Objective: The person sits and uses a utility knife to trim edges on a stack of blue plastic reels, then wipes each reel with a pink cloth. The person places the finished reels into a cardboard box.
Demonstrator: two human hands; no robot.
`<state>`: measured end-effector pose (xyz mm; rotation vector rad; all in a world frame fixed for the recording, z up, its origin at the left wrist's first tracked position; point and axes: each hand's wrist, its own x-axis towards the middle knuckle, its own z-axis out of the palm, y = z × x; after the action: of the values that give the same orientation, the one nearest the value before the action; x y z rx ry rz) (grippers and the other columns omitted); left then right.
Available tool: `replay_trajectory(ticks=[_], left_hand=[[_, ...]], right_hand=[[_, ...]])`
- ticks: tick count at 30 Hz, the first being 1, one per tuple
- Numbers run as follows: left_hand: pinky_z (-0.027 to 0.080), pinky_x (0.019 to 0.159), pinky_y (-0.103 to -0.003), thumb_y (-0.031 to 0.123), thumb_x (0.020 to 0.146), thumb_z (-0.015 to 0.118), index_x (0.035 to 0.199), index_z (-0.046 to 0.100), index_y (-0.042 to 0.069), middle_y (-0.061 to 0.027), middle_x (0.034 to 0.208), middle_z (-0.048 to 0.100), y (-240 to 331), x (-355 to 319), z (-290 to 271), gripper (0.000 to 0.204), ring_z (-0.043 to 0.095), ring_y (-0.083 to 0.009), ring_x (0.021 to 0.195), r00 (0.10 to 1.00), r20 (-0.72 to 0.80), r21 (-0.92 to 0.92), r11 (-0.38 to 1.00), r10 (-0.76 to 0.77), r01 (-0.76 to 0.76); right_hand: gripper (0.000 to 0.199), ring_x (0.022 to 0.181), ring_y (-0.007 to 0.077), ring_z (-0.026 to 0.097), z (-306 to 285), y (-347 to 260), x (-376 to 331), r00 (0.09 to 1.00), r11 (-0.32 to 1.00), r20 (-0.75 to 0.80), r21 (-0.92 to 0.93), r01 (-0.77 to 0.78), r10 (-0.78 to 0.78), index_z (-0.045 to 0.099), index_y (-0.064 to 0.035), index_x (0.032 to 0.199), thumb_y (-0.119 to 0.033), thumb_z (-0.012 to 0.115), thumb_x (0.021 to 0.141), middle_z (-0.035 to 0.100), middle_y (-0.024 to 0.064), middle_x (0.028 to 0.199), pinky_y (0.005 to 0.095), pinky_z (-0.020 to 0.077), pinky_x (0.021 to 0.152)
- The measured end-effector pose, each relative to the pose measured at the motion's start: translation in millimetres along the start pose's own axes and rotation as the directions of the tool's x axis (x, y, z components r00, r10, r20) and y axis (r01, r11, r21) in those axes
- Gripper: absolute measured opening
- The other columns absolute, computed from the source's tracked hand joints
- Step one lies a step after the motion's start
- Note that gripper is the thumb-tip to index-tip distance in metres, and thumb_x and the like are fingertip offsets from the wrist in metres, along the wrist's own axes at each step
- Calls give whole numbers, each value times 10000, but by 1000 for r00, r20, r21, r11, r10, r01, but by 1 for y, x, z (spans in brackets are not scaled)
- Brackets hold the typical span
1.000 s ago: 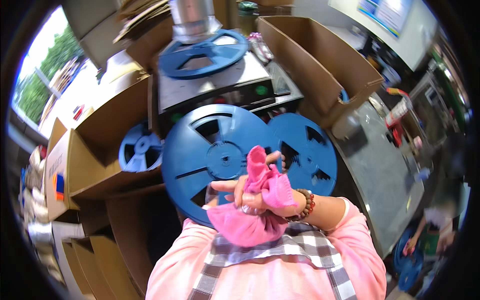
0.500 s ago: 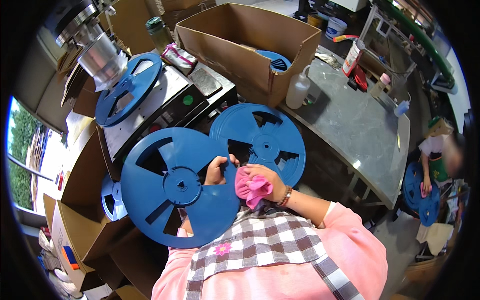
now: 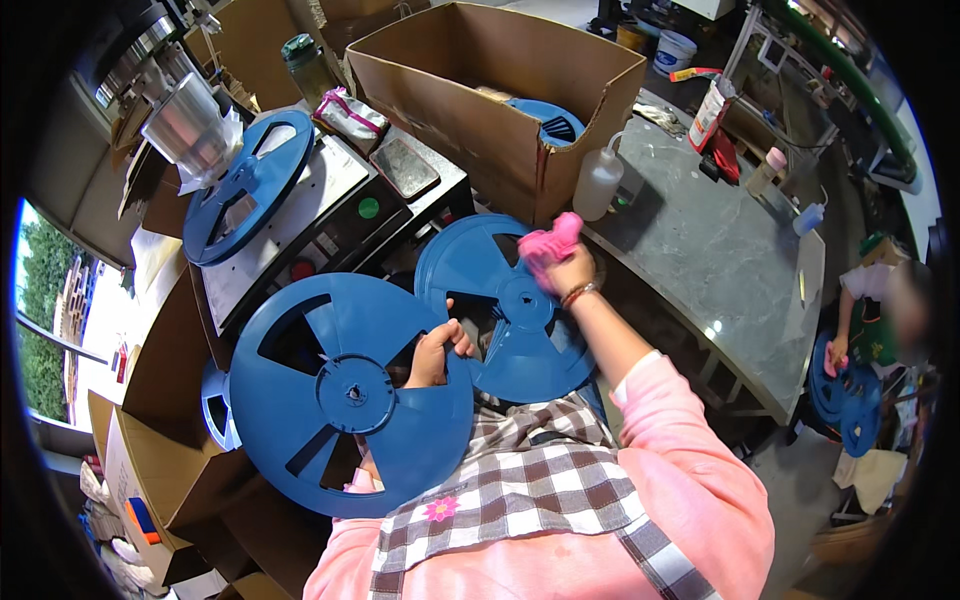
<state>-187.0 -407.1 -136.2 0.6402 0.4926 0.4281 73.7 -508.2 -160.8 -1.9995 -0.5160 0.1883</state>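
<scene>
My left hand (image 3: 437, 350) grips the rim of a big blue reel (image 3: 345, 390) held tilted in front of my checked apron. My right hand (image 3: 563, 270) is closed on a pink cloth (image 3: 548, 241) and presses it on a second blue reel (image 3: 505, 305) that stands further out, beside the grey table (image 3: 720, 250). The two reels overlap slightly near my left hand.
A third blue reel (image 3: 245, 185) lies on a machine top at left, below a metal funnel (image 3: 185, 120). An open cardboard box (image 3: 500, 90) holds another reel. A white squeeze bottle (image 3: 598, 182) stands on the table. Another person (image 3: 880, 320) handles blue reels at right.
My right hand with the pink cloth has moved from near my left hand out onto the farther reel. The near reel has come lower and closer to my body.
</scene>
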Motion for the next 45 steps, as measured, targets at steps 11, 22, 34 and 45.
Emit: replay_trajectory(ticks=[11, 22, 34, 45], left_hand=[[424, 643, -331, 180, 961, 473, 954, 536, 60, -38, 671, 434, 4, 0, -6, 135, 450, -149, 611, 998, 70, 17, 1000, -10, 9], [420, 654, -318, 226, 955, 443, 727, 480, 45, -76, 610, 479, 10, 3, -4, 294, 448, -172, 611, 995, 104, 76, 997, 6, -14], [456, 672, -292, 177, 891, 531, 851, 551, 39, -63, 696, 548, 10, -8, 3, 145, 559, -179, 705, 996, 71, 49, 997, 54, -58], [444, 684, -280, 100, 884, 490, 782, 491, 38, -69, 697, 519, 5, -3, -4, 120, 521, -164, 681, 969, 246, -102, 995, 36, -11]], right_hand=[[200, 970, 234, 638, -76, 34, -126, 933, 914, 16, 207, 350, -361, 625, -78, 968, -91, 721, 793, 652, 93, 934, 347, 511, 887], [374, 908, 355, 666, 1, -10, -56, 989, 989, -14, 15, 150, -150, 651, -107, 1073, -259, 736, 743, 692, 162, 988, 412, 526, 812], [240, 982, 256, 649, -31, 42, -49, 903, 898, 12, 110, 426, -429, 638, -45, 990, -103, 711, 769, 677, 123, 1066, 340, 508, 875], [319, 935, 334, 665, 110, -76, 41, 885, 895, 140, 109, 432, -444, 648, -77, 1088, -138, 670, 775, 686, 175, 973, 384, 513, 806]])
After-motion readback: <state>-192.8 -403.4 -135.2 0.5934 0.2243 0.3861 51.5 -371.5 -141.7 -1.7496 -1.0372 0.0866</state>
